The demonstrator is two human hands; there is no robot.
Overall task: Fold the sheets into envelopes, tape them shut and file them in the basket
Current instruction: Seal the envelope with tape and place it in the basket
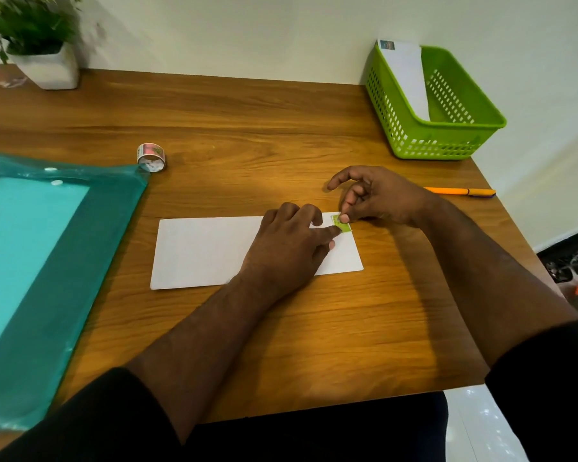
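Far left: a translucent teal plastic document folder (47,255) lies flat on the wooden worktop (247,128), probably the store of unfolded sheets.
Tape supply: a small patterned roll of tape (151,157) stands just beyond the folder's corner, within reach for the next seal.
Centre: a white folded paper envelope (207,251) lies flat before the person.
Left hand (291,248): fingers fairly straight, pressing the envelope flat; a fingertip touches the small green piece of tape (342,225), likely to smooth it.
Right hand (377,198): thumb and forefinger pinch the tape's edge at the envelope's far right corner, other fingers curled clear.
Right: an orange pen (461,191) lies idle.
Far right: the green slotted plastic basket (447,135) holds one filed envelope (407,78), leaning against its wall.
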